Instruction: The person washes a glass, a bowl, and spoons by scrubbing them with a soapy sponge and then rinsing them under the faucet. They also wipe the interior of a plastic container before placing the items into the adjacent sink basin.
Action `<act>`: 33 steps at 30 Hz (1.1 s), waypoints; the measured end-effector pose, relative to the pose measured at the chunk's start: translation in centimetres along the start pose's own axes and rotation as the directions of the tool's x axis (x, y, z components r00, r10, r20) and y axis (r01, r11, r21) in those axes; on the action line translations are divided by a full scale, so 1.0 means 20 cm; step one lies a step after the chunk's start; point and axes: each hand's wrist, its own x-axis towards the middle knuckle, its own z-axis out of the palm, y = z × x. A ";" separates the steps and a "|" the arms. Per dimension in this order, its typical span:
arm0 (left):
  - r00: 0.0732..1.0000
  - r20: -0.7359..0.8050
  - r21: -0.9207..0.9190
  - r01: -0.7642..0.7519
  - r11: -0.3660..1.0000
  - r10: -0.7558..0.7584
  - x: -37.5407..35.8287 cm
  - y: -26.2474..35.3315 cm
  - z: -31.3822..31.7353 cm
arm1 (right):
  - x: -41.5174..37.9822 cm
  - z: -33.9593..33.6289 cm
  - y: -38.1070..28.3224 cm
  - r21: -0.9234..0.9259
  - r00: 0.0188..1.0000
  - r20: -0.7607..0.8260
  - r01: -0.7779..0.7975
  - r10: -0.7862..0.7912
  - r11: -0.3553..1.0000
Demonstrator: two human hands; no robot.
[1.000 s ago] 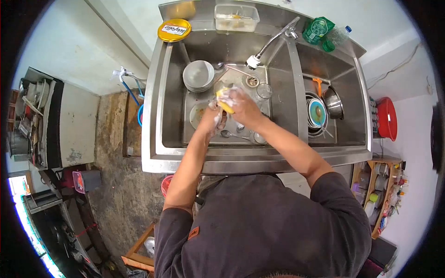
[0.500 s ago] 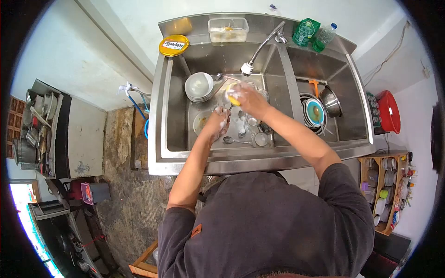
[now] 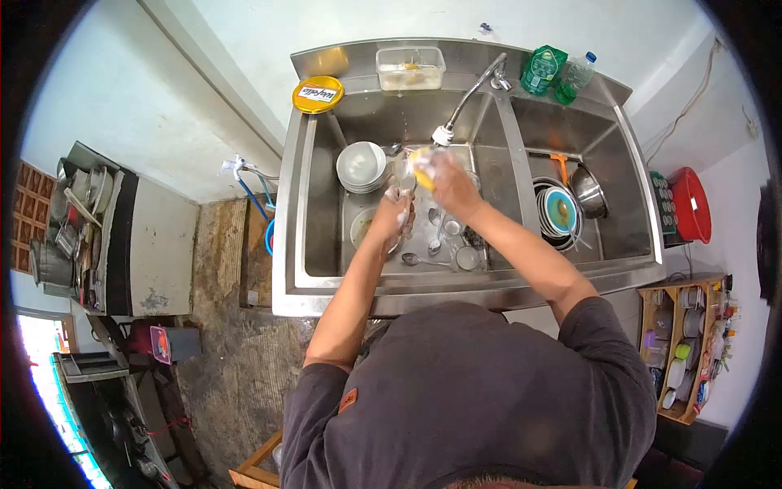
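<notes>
Over the left basin of the steel sink (image 3: 281, 244), my left hand (image 3: 394, 215) is closed around a utensil whose shape is blurred. Soapy foam covers parts of both hands. My right hand (image 3: 450, 187) grips a yellow sponge (image 3: 423, 168) against the upper part of that utensil. White bowls (image 3: 361, 165) are stacked to the left of my hands. A plate (image 3: 358, 228) lies partly hidden under my left hand. Below and right of it are a spoon (image 3: 412, 259), more spoons and a small glass (image 3: 467, 258). The faucet head (image 3: 442, 137) hangs just above my right hand.
Stacked dishes (image 3: 559, 209), an orange-handled tool (image 3: 560, 165) and a metal bowl (image 3: 588, 192) sit in the right basin. Along the back ledge stand a yellow lid (image 3: 318, 95), a plastic container (image 3: 410, 70), a green pouch (image 3: 542, 70) and a bottle (image 3: 576, 78).
The whole view has shifted, so the sink appears slightly right and lower. Both hands remain together, and the sponge has moved slightly relative to my left hand.
</notes>
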 end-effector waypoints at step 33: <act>0.999 -0.013 -0.031 -0.038 0.999 0.037 -0.01 0.03 -0.04 | 0.06 0.02 -0.03 0.126 0.990 -0.064 0.130 -0.123 0.983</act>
